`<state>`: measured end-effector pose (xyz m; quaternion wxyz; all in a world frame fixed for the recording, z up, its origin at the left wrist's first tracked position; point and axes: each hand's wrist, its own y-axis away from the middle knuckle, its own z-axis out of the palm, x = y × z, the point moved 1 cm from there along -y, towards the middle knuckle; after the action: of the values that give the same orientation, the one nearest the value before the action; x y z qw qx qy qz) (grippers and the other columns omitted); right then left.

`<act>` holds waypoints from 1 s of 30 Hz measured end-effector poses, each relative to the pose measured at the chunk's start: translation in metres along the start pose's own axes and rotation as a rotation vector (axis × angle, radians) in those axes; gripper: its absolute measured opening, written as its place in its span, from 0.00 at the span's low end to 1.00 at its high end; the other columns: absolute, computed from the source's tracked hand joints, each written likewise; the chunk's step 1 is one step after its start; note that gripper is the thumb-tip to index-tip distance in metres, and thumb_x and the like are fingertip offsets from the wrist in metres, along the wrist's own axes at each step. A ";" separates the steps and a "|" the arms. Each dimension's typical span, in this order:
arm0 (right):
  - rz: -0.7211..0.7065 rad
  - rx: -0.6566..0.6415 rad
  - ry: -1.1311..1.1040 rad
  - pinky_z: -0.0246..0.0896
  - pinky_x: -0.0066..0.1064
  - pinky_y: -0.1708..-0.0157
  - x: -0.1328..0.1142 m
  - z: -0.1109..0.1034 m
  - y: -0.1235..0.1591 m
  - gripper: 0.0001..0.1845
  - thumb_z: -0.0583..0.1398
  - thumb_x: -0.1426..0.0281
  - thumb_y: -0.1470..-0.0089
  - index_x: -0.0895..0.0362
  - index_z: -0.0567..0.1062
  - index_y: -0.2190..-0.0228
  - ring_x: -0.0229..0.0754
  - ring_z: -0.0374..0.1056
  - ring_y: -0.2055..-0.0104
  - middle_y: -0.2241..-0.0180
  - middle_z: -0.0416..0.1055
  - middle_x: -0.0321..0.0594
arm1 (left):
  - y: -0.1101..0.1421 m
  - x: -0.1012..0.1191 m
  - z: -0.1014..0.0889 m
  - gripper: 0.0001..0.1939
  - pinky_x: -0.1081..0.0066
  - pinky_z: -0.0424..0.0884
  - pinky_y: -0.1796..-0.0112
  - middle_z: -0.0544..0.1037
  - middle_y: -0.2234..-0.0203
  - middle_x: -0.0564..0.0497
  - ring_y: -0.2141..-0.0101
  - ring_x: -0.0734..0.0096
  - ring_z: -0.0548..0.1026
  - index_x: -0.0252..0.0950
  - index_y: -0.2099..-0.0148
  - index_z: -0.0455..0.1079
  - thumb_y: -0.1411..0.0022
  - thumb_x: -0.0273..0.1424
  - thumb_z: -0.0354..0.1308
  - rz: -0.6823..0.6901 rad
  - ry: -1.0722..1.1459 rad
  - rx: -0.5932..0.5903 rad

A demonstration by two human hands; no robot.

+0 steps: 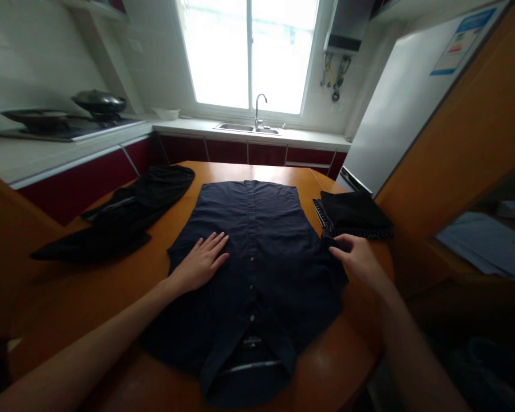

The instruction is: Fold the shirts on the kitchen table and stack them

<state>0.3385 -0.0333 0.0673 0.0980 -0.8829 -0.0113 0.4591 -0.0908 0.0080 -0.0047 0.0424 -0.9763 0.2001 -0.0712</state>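
A dark navy button-up shirt (pixel 266 240) lies spread flat, front side up, with its collar toward me and its hem toward the window. My left hand (pixel 205 260) rests on the shirt's left part, fingers stretched out and palm down. At the shirt's right edge my right hand (pixel 355 254) pinches a bit of the dark fabric between thumb and fingers. Just beyond that hand sits a stack of folded dark clothes (pixel 354 210). The stack is close to the pinched cloth.
The shirt lies on a round-ended wooden table (pixel 321 366). Crumpled black clothing (pixel 133 212) covers the table's left side. Behind are a counter with a sink (pixel 236 127) and a stove with pans (pixel 98 102). A fridge (pixel 395 109) stands at the right.
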 end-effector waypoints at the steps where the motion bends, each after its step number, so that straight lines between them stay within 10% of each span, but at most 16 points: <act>1: -0.032 -0.053 -0.006 0.69 0.32 0.66 -0.010 0.007 0.000 0.13 0.66 0.64 0.53 0.58 0.81 0.65 0.45 0.75 0.66 0.67 0.80 0.43 | 0.000 0.000 0.000 0.32 0.48 0.48 0.34 0.53 0.30 0.47 0.30 0.56 0.48 0.37 0.27 0.51 0.26 0.46 0.38 -0.002 0.004 0.000; 6: -0.163 -0.295 -0.068 0.70 0.31 0.63 -0.031 0.027 -0.021 0.17 0.66 0.62 0.49 0.58 0.81 0.60 0.44 0.76 0.63 0.65 0.81 0.43 | 0.001 0.002 -0.002 0.33 0.48 0.47 0.34 0.51 0.29 0.48 0.30 0.56 0.47 0.38 0.27 0.50 0.26 0.46 0.37 -0.019 0.020 -0.035; 17: -0.152 -0.152 0.132 0.68 0.30 0.63 0.022 0.036 -0.107 0.09 0.63 0.75 0.49 0.62 0.82 0.64 0.43 0.76 0.65 0.66 0.81 0.46 | 0.004 0.003 -0.011 0.30 0.48 0.52 0.35 0.58 0.31 0.44 0.31 0.54 0.53 0.37 0.29 0.56 0.26 0.46 0.41 0.081 0.093 0.081; 24: -0.132 -0.348 0.143 0.65 0.28 0.64 0.046 0.031 -0.100 0.08 0.62 0.72 0.47 0.61 0.82 0.67 0.42 0.74 0.65 0.67 0.81 0.44 | -0.004 0.078 -0.054 0.19 0.62 0.66 0.43 0.74 0.45 0.48 0.46 0.63 0.72 0.44 0.36 0.66 0.27 0.35 0.51 0.545 0.104 0.043; 30: -0.098 -0.535 0.129 0.63 0.28 0.69 0.060 0.013 -0.093 0.12 0.64 0.65 0.48 0.61 0.80 0.65 0.40 0.70 0.69 0.70 0.78 0.41 | -0.040 0.143 -0.041 0.17 0.64 0.68 0.52 0.75 0.50 0.46 0.52 0.62 0.72 0.42 0.40 0.69 0.29 0.30 0.55 0.774 -0.091 -0.011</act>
<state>0.3686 0.0665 0.0286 -0.1159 -0.9032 -0.1684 0.3774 0.0483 -0.0145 0.0574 0.0697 -0.8311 0.5518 -0.0055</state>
